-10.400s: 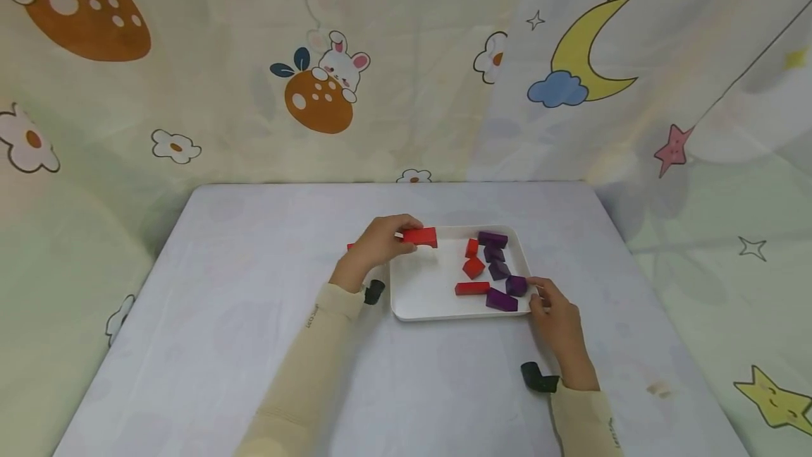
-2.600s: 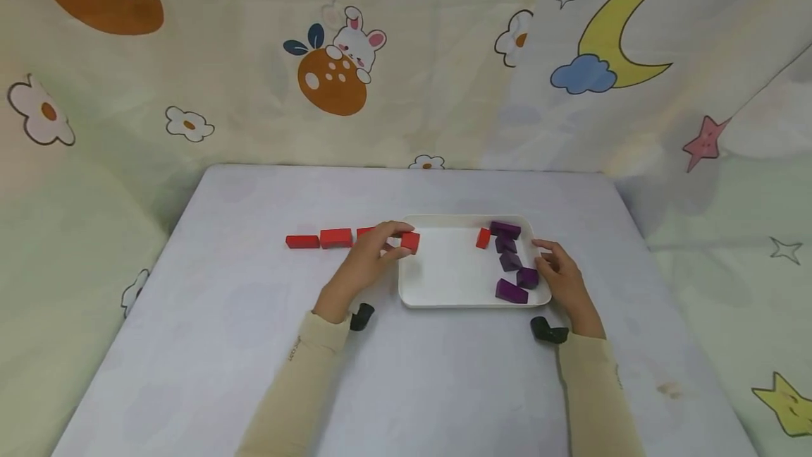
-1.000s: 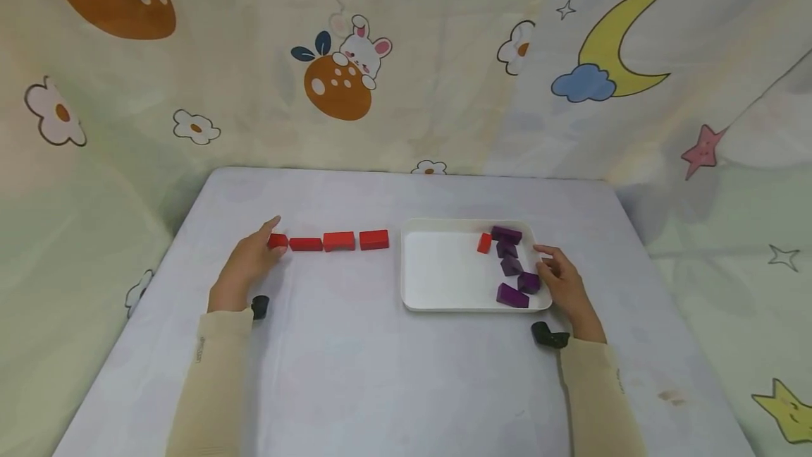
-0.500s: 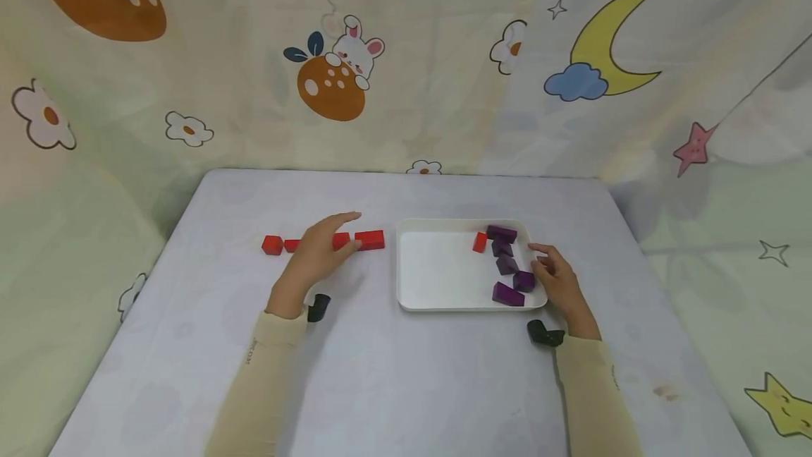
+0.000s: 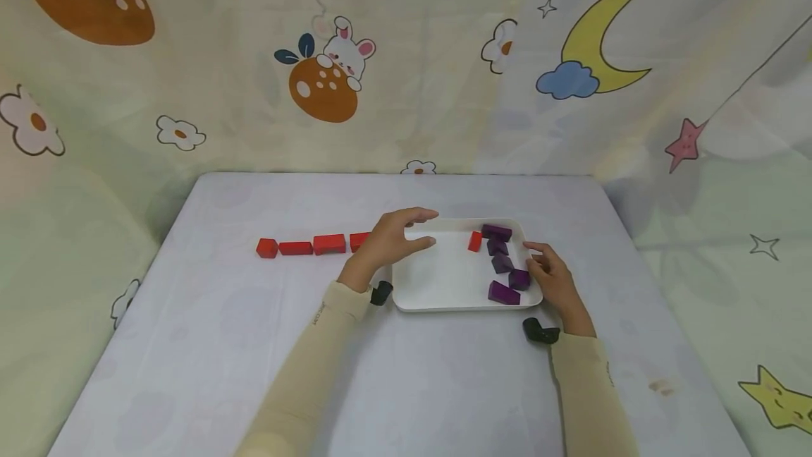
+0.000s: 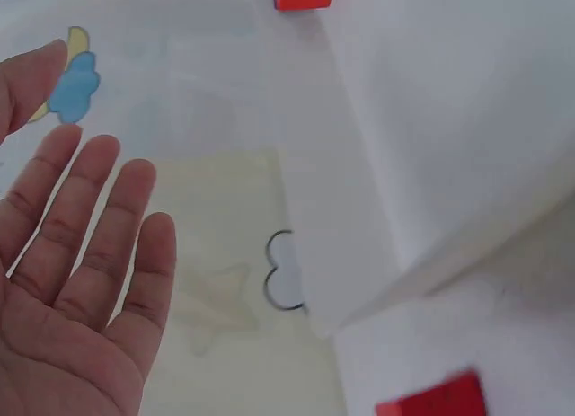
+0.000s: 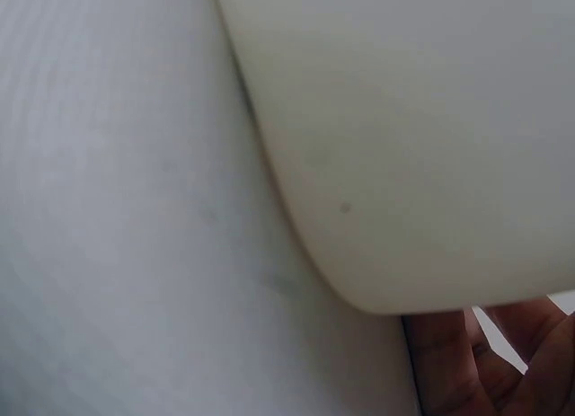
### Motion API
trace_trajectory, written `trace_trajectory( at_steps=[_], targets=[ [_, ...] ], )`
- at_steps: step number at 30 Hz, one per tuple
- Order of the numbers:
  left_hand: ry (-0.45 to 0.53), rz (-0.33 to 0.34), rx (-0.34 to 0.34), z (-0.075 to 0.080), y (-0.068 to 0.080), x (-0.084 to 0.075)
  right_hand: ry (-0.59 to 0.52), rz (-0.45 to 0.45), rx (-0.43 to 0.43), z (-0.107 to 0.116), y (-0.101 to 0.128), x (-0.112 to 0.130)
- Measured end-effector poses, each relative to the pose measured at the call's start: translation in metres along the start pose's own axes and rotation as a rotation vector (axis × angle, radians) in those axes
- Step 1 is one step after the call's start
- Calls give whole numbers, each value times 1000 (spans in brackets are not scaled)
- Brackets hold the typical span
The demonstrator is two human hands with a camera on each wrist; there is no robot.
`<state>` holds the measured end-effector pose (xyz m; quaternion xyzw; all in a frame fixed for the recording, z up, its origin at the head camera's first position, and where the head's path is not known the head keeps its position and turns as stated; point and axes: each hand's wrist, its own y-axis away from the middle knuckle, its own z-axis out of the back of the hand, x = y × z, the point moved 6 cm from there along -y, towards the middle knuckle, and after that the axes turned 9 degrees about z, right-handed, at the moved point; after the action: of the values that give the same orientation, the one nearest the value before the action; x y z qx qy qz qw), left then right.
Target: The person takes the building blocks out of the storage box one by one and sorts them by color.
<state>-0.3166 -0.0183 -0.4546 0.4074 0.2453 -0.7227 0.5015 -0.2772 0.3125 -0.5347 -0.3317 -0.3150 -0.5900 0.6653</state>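
Presently catalogued: left hand (image 5: pixel 393 240), fingers spread and holding nothing, held over the left rim of the white tray (image 5: pixel 438 281), with the single red block (image 5: pixel 474 241) in the tray lying just beyond its fingertips. Right hand (image 5: pixel 550 279) is rested at the tray's right edge, fingers loosely curled beside the purple blocks (image 5: pixel 504 263); no grasp can be made out. Four red blocks (image 5: pixel 304 246) are lined up on the table (image 5: pixel 190 344), left of the tray.

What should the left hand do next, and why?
Probably reach on to the red block in the tray: the left hand hovers open over the tray's edge, and the other red blocks sit in a row on the table.
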Motion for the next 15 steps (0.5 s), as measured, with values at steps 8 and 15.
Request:
trace_trajectory(
  at_steps=[8,15],
  targets=[
    [68,-12,48,-33,-39,4,11,-3,-9,3,1,-1],
    [169,69,82,-62,-65,12,-15,2,-17,1,-1,0]
  ],
)
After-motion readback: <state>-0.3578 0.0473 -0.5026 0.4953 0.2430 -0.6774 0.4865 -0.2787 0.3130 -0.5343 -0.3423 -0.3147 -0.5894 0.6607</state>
